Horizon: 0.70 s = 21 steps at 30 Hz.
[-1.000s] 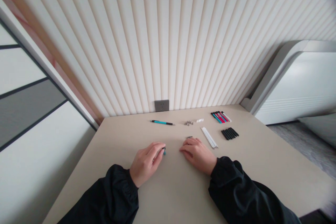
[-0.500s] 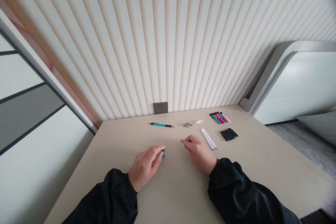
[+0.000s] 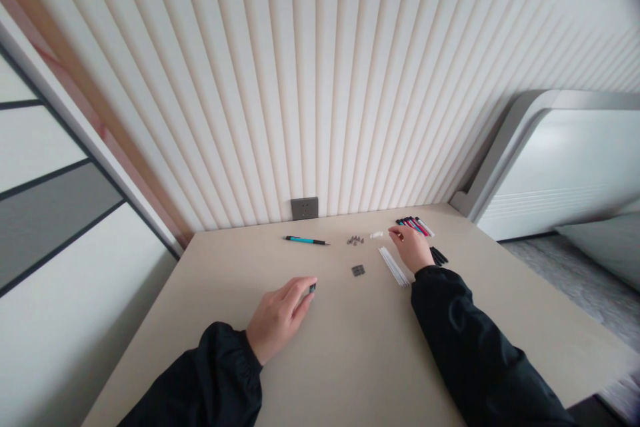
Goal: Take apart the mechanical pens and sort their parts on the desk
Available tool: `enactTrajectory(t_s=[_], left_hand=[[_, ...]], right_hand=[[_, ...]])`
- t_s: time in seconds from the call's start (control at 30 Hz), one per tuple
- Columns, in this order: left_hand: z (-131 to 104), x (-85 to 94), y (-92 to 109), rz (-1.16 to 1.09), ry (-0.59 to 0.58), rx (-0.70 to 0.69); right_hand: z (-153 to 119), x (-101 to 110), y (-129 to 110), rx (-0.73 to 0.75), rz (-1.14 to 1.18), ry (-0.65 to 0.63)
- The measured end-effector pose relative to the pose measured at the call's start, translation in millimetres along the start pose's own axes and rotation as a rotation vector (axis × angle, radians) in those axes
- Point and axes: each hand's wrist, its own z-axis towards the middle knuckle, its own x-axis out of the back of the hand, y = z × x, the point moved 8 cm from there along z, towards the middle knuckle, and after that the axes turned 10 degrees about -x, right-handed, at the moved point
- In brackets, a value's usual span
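My left hand (image 3: 283, 317), over the near middle of the table, pinches a pen barrel (image 3: 313, 287). Only its dark end shows past the fingertips; the rest is hidden in the hand. My right hand (image 3: 411, 248) reaches to the back right, thumb and fingertips drawn together. Whatever is between them, if anything, is too small to make out. Just left of those fingertips lie small white parts (image 3: 376, 235). White pen refills (image 3: 393, 268) lie below that hand, and black grip sleeves (image 3: 439, 256) are partly hidden behind it.
An assembled teal pen (image 3: 306, 240) lies near the wall, below a dark socket (image 3: 305, 208). Small grey metal tips (image 3: 355, 240) stand grouped to its right. Small dark grey pieces (image 3: 358, 270) lie in front of them. Coloured pen barrels (image 3: 415, 225) sit at the back right.
My right hand has moved right and away from me, from the table's middle to beside the white parts, uncovering the dark grey pieces. My left hand stays in place; less teal shows at its fingertips.
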Motion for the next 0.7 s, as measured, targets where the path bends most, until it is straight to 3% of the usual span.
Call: enactTrajectory(t_s=[0.27,0.7], left_hand=[[0,-5.4,-2,0.027,-0.044,0.007],[0,-9.5,-5,0.028,-0.025,0.026]], right_hand=[[6,-23,2,-0.031,-0.065,-0.039],[6,-24,1,-0.041,-0.067,-0.025]])
